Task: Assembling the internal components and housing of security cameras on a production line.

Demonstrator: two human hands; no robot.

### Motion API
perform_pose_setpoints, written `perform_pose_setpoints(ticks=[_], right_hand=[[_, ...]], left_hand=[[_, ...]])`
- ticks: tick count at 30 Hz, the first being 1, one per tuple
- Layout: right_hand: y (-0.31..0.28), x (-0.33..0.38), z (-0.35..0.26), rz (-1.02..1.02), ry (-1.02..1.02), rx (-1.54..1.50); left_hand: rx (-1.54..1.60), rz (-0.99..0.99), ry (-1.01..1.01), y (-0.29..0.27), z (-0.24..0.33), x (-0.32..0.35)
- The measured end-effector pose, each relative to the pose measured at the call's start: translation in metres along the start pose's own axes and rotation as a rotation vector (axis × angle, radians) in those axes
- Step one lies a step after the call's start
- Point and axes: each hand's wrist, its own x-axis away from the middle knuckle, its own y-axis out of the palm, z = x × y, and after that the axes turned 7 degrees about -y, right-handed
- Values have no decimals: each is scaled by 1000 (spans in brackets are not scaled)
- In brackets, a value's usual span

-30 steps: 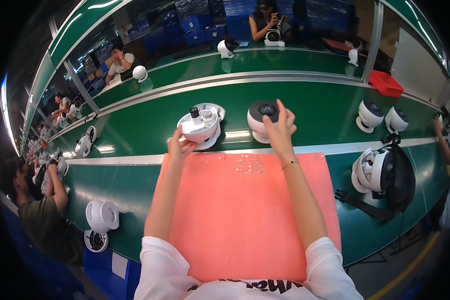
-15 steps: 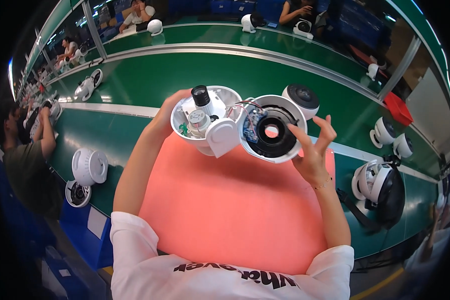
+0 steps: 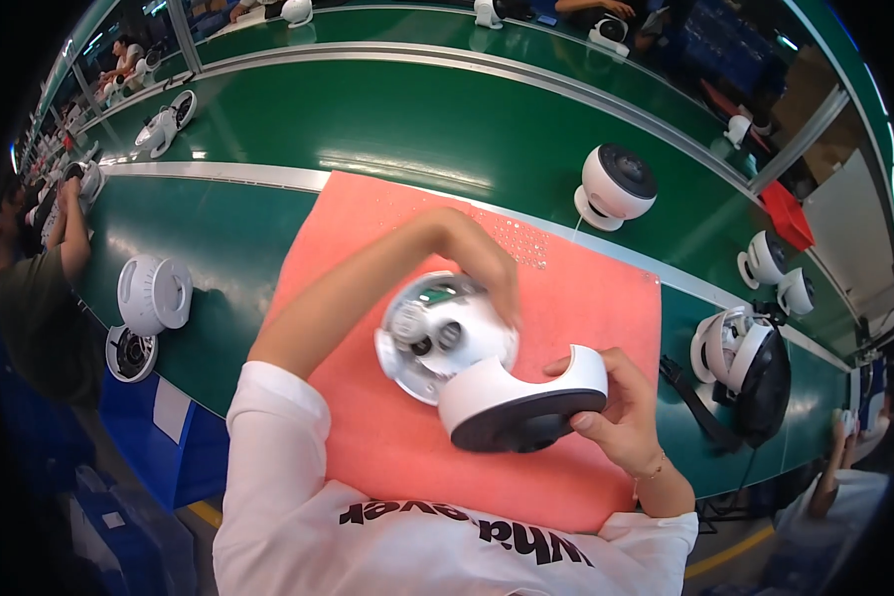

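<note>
A partly assembled white security camera is in two joined or overlapping parts above the pink mat (image 3: 368,497). My left hand (image 3: 487,266) bends over the round open housing (image 3: 392,370), its blurred fingers closed along the right side. Inside that housing a motor and a dark round part show, smeared by motion. My right hand (image 3: 621,412) grips the white camera head (image 3: 472,397), thumb on the rim and fingers behind. The head's black face tilts down toward me, and a curved cutout is on top. Whether wires still link the two parts is hidden.
A finished-looking white camera (image 3: 606,194) stands beyond the mat. Others sit on the right, one beside a black pouch (image 3: 770,387) with a strap. Two camera pieces (image 3: 149,293) lie left, near a blue bin (image 3: 159,437). A red tray (image 3: 790,217) is far right. Co-workers sit around.
Both camera parts have come down toward me and been turned, the head now black face down. My right hand has closed on the head; my left has swung over the housing.
</note>
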Motion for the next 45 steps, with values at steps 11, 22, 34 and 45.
perform_pose_setpoints(ticks=[11,22,34,45], right_hand=[[5,15,21,-169,-362,202],[29,5,6,-122,-393,388],[34,-26,-7,18,334,-412],[41,-40,-10,122,244,-127]], left_hand=[[189,1231,399,146,38,80],[167,1493,356,217,44,71],[935,1318,318,228,37,90],[984,1275,248,198,51,79]])
